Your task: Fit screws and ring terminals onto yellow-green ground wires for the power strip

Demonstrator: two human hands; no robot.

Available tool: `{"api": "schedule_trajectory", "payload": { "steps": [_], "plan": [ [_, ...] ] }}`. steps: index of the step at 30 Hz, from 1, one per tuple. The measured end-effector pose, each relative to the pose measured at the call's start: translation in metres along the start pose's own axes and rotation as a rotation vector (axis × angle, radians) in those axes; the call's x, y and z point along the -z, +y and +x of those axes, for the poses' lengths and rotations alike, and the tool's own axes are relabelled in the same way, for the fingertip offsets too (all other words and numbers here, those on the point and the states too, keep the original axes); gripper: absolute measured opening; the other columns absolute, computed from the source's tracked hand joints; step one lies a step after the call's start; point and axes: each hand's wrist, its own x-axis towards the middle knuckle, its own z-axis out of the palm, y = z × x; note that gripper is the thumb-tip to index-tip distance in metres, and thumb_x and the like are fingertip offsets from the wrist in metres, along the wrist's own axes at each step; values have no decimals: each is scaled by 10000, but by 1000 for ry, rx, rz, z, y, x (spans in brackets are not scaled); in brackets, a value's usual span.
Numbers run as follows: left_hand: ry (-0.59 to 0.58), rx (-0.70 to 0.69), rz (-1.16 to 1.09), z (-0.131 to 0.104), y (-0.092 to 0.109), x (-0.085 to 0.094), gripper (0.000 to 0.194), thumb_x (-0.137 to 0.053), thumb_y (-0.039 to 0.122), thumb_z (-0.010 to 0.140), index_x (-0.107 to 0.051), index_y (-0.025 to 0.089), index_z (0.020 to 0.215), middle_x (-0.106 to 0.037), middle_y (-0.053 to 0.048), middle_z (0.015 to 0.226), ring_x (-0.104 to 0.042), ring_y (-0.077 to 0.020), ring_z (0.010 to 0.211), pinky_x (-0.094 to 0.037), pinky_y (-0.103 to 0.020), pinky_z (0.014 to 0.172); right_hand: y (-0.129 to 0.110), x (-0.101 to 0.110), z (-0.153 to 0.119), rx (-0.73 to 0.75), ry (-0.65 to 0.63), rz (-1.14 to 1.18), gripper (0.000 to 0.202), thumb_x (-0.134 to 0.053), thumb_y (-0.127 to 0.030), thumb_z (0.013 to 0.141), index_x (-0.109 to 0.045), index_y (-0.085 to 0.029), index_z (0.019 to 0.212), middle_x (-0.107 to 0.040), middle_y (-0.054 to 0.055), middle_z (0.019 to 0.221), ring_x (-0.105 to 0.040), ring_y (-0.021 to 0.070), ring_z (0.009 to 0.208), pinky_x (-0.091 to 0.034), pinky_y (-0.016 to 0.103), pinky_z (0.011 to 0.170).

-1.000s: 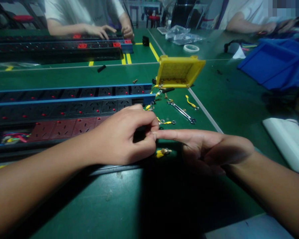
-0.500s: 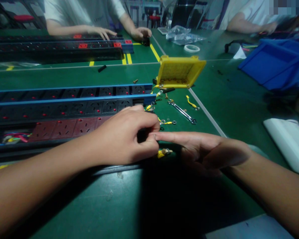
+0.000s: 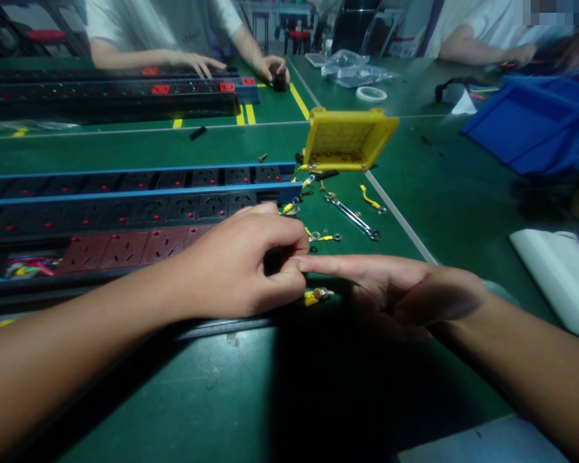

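Over the long dark-red socket strip (image 3: 125,249), the bare left hand (image 3: 241,263) pinched closed, contents hidden, probably best kept steady while the bare right hand (image 3: 405,286), loosely open, touched lightly with its extended index finger.

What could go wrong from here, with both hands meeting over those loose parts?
Any tiny part pinched in the left hand, where the right hand's index fingertip meets it, could slip and get lost; I can't see whether one is there. The tilted yellow plastic bin might spill its small metal hardware if bumped. Moving the silver metal wrench could scatter the short yellow wire beside it.
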Motion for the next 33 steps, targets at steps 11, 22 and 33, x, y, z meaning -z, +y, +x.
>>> {"api": "schedule_trajectory", "payload": {
  "steps": [11,22,33],
  "plan": [
    [158,81,-81,0,-4,1,180,-415,150,784,-594,160,764,-602,15,729,-536,-114,690,-395,-240,670,-4,9,4,368,418,-263,302,-619,-415,858,-557,-146,736,-320,-111,371,-218,25,328,-206,167,377],
    [141,83,19,2,-7,-1,201,-431,211,843,-616,153,789,-624,8,765,-563,-132,741,-384,-249,693,-8,23,9,731,821,-784,292,-653,-410,846,-486,-206,720,-389,-71,538,-329,73,447,-254,222,431],
    [120,45,55,3,-8,-2,186,-448,215,864,-622,158,829,-631,14,786,-562,-130,743,-391,-244,702,-12,21,10,617,936,-1218,394,-540,-365,894,-380,-199,574,-337,-54,547,-315,81,513,-259,237,490]
  ]
}}
